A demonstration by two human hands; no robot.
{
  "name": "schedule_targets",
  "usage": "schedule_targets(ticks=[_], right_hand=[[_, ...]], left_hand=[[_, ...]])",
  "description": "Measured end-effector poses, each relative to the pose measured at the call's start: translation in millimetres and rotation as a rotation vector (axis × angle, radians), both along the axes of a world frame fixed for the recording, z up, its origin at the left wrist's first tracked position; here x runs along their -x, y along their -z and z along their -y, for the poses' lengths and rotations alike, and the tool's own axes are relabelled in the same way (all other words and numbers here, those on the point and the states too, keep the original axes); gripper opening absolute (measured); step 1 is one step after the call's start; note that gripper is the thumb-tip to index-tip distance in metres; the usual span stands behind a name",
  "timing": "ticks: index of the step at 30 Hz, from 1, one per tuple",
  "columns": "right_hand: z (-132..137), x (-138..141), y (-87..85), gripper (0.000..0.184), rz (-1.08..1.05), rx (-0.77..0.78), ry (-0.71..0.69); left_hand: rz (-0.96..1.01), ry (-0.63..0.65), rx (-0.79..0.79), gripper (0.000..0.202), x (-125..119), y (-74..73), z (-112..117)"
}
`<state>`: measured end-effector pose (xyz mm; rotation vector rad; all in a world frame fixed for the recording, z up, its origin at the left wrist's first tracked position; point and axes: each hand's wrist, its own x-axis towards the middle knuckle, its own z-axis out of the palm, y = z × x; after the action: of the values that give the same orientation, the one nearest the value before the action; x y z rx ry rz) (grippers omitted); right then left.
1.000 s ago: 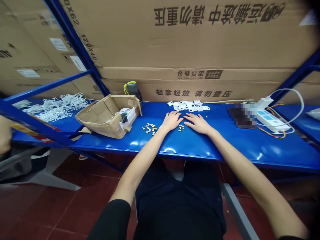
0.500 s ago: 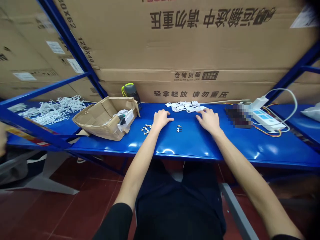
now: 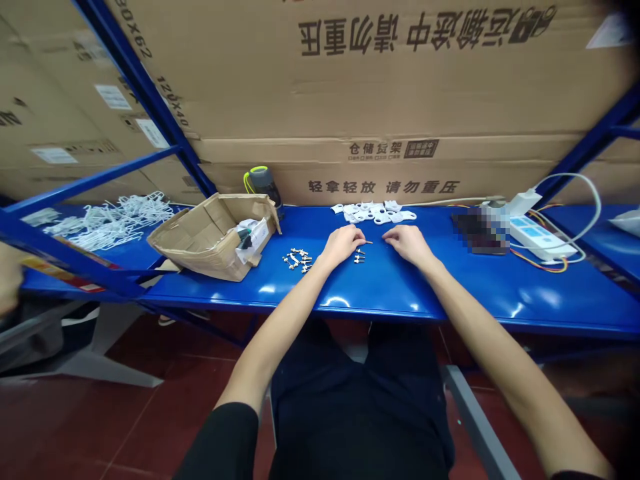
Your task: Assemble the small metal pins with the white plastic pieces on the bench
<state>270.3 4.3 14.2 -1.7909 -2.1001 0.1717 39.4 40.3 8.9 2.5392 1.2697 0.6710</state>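
My left hand [image 3: 344,244] is closed in a pinch on a small screw, whose thin brass-coloured shank [image 3: 369,242] sticks out to the right of the fingertips. Across a short gap is my right hand [image 3: 409,243], its thumb and fingers pressed together; whatever they hold, if anything, is too small to make out. Just below the left fingertips lie two small screws with pale collars [image 3: 359,260]. Several more such screws [image 3: 299,259] lie in a loose group left of my left wrist. Behind both hands is a pile of flat white plastic pieces with round holes [image 3: 373,213].
An open cardboard box [image 3: 200,250] holds small items at left, with a dark bottle [image 3: 265,181] behind it. White wire hooks [image 3: 110,223] lie beyond the blue frame. At right are a power strip [image 3: 543,239] and cables. A person's hand [image 3: 9,277] shows far left.
My left hand has moved right and now pinches a screw. My right hand has drawn back from the white pieces, and its spread fingers have closed.
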Motion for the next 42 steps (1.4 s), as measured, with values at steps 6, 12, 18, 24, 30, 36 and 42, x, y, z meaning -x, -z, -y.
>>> schedule_targets(ticks=[6, 12, 18, 24, 30, 36, 42], right_hand=[[-5.1, 3.7, 8.5, 0.019, -0.176, -0.038, -0.070], [-6.1, 0.9, 13.2, 0.012, -0.275, -0.107, -0.089], [-5.1, 9.7, 17.0, 0.028, -0.737, -0.061, -0.187], [-3.1, 12.5, 13.5, 0.031, -0.736, -0.144, -0.210], [-0.4, 13.3, 8.6, 0.023, -0.661, -0.261, -0.186], [-3.3, 8.3, 8.6, 0.028, -0.659, -0.265, -0.124], [-8.2, 5.3, 13.3, 0.044, -0.792, -0.171, -0.116]], left_hand=[[0.020, 0.062, -0.066, 0.012, -0.1, 9.7, -6.5], [0.032, 0.103, -0.116, 0.013, -2.0, 5.5, -4.7], [0.088, 0.101, -0.171, 0.015, -4.9, -3.5, 1.8], [0.201, 0.143, -0.120, 0.017, -4.5, -1.7, -1.6], [0.282, 0.108, -0.074, 0.014, -2.5, -3.4, -2.8], [0.298, 0.084, -0.107, 0.014, -1.7, -5.2, -1.7], [0.261, 0.082, -0.141, 0.018, -2.5, -6.4, -0.6]])
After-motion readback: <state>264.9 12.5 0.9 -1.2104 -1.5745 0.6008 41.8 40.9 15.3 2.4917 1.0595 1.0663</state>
